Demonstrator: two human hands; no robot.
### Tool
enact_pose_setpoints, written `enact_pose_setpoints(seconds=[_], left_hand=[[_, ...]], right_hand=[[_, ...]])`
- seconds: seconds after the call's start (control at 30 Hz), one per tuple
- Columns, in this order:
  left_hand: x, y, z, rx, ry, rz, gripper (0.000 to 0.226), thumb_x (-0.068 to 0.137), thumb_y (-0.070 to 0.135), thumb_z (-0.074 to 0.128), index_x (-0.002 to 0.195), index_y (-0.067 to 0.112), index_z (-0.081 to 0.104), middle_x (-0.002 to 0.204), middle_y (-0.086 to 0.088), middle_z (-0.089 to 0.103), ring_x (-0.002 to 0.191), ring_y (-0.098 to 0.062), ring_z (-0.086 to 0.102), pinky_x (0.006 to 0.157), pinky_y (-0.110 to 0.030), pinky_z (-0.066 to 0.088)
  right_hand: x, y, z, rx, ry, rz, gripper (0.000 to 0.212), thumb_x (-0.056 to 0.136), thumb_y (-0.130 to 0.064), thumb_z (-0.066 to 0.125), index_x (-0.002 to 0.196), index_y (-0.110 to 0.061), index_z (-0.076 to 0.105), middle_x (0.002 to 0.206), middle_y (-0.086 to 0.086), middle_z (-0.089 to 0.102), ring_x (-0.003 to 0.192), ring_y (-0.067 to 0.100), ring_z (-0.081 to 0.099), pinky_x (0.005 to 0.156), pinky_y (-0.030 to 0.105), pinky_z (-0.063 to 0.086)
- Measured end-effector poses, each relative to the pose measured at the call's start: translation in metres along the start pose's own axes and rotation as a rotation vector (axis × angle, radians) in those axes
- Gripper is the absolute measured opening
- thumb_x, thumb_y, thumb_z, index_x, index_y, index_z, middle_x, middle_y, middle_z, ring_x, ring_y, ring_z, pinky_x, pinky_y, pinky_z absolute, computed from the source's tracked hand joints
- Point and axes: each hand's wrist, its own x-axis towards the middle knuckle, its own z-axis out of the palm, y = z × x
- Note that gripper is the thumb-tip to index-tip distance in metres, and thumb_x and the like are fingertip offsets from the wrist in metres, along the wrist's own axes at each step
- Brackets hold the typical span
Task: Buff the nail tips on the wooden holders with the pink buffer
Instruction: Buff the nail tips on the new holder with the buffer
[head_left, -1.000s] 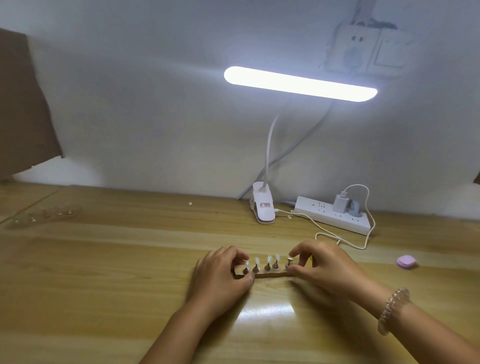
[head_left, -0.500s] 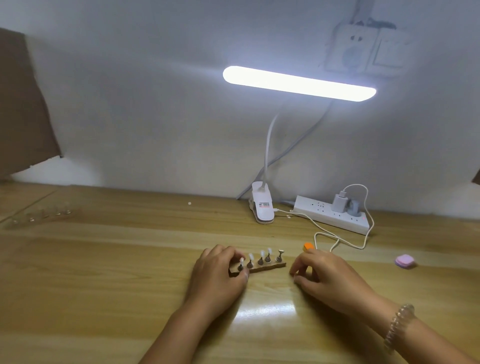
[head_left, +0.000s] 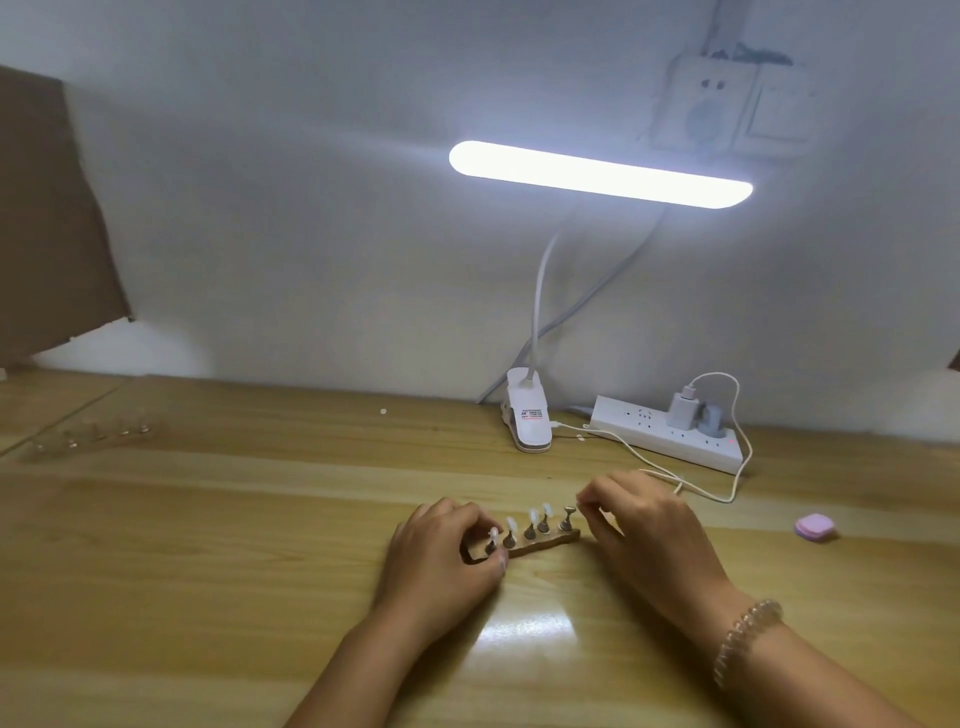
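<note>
Four white nail tips (head_left: 532, 516) stand on the brown wooden holder (head_left: 545, 543), gripped by the left hand (head_left: 441, 561); the right hand (head_left: 649, 535) bunches its fingers (head_left: 597, 493) beside it, contents unclear. Pink square buffer (head_left: 814, 527) lies untouched well right: fetching it probably comes next.

Left hand (head_left: 441, 564) covers the wooden holder's (head_left: 545, 543) end; right hand's (head_left: 649, 535) pinch is indiscernible.

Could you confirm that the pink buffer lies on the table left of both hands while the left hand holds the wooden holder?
Not quite: in the head view the pink buffer lies on the table right of both hands, not left; the left hand does hold the wooden holder.
</note>
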Motion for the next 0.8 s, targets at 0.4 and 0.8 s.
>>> enact_pose_setpoints(seconds=[0.4,0.8], left_hand=[[0.001,-0.003,0.001,-0.019,0.001,0.007,0.013,0.087,0.038,0.067,0.099,0.042,0.068,0.096,0.018,0.060,0.093,0.000,0.051,0.083,-0.021,0.042],[0.010,0.037,-0.002,-0.178,-0.095,0.198,0.026,0.087,0.029,0.073,0.090,0.051,0.059,0.097,0.019,0.059,0.097,-0.004,0.056,0.089,-0.030,0.047]], right_hand=[[-0.021,0.012,-0.001,0.170,-0.104,0.163,0.029,0.086,-0.015,0.066,0.111,-0.027,0.060,0.096,-0.016,0.056,0.093,0.007,0.055,0.081,0.035,0.050],[-0.023,0.032,-0.045,0.544,-0.274,0.295,0.015,0.081,-0.026,0.079,0.095,-0.023,0.074,0.087,-0.006,0.067,0.079,0.005,0.053,0.071,0.016,0.040]])
